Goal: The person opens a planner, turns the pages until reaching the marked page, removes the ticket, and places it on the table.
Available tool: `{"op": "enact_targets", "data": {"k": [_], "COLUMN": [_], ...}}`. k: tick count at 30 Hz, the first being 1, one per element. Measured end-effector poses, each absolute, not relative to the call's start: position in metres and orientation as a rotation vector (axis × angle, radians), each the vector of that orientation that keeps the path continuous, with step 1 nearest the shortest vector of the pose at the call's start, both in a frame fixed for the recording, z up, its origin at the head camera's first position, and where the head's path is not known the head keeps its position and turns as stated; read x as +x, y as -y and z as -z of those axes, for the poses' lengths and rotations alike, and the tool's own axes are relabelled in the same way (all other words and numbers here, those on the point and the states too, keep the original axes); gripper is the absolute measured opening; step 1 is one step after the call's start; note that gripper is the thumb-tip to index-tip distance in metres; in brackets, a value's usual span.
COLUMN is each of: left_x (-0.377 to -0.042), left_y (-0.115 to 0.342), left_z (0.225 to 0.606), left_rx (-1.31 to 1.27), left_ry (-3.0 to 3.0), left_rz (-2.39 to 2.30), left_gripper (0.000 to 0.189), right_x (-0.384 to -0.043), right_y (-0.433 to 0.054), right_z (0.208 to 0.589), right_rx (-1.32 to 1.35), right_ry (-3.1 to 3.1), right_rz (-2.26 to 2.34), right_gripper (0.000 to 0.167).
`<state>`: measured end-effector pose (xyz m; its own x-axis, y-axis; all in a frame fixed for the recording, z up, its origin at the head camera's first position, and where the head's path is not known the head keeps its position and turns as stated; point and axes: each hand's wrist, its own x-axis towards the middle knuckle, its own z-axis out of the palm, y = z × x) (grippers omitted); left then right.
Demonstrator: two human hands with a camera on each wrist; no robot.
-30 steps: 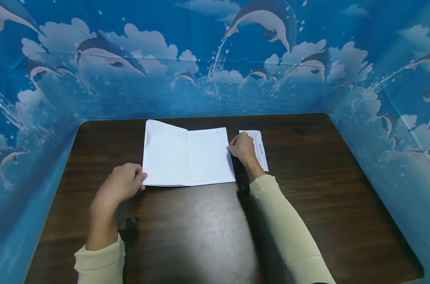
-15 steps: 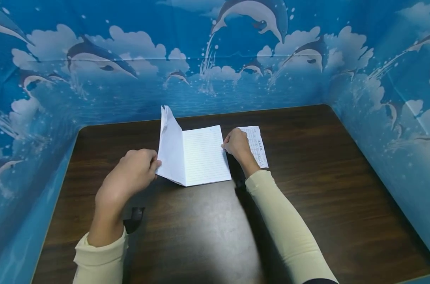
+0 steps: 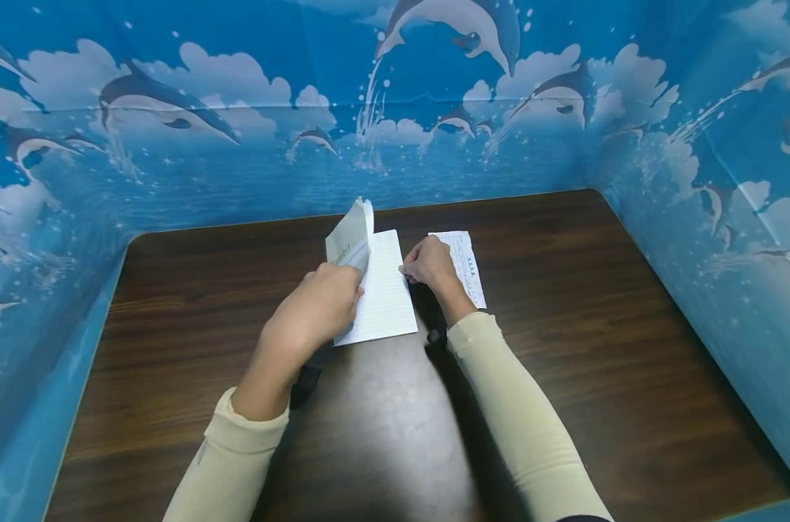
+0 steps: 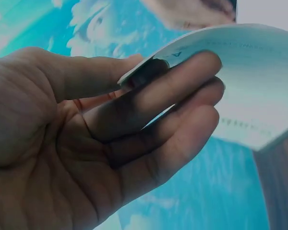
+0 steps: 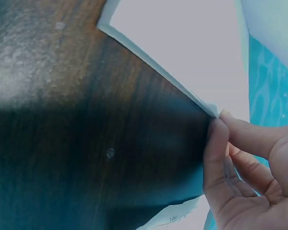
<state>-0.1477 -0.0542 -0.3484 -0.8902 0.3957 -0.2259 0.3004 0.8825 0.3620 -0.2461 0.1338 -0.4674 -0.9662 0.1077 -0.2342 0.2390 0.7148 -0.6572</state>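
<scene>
A ruled notebook (image 3: 390,301) stands partly folded on the table, its left half raised nearly upright and leaning over the right page. Pale green lettering shows on the outside of its cover (image 3: 346,238). My left hand (image 3: 313,308) grips the edge of that raised half; in the left wrist view the thumb lies on one side of the cover (image 4: 259,81) and the fingers on the other. At the opposite edge, my right hand (image 3: 430,262) pinches the flat half. Thumb and forefinger meet at the page edge in the right wrist view, where the hand (image 5: 254,167) shows close up.
A printed paper slip (image 3: 467,267) lies just right of the notebook, partly behind the right hand. The dark wooden table (image 3: 584,348) has rounded corners. A blue dolphin-print cloth (image 3: 251,167) surrounds it at the back and sides.
The notebook lay open flat; my left hand has lifted its left half and swung it rightward, so the cover's outside now shows. My right hand keeps its pinch on the right edge.
</scene>
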Motion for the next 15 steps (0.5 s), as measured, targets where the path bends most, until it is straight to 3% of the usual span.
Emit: {"op": "enact_targets", "data": {"k": [6,12,15], "left_x": [-0.16,-0.17,-0.172], "left_y": [0.026,0.007,-0.001], "left_z": [0.371,0.402,0.414], "left_rx": [0.609,0.61,0.626], "left_ry": [-2.692,-2.648,-2.648], "left_rz": [-0.455,-0.434,-0.43], "left_gripper": [0.019,0.014,0.014], "right_x": [-0.248,-0.247,-0.246], "right_y": [-0.134,-0.137,-0.141], "right_z": [0.463,0.463,0.462], "right_rx": [0.281,0.316,0.334], "right_ry": [-2.624,-2.474,-2.502], "right_rz": [1.199,1.368,1.297], "right_gripper": [0.017,0.053,0.062]}}
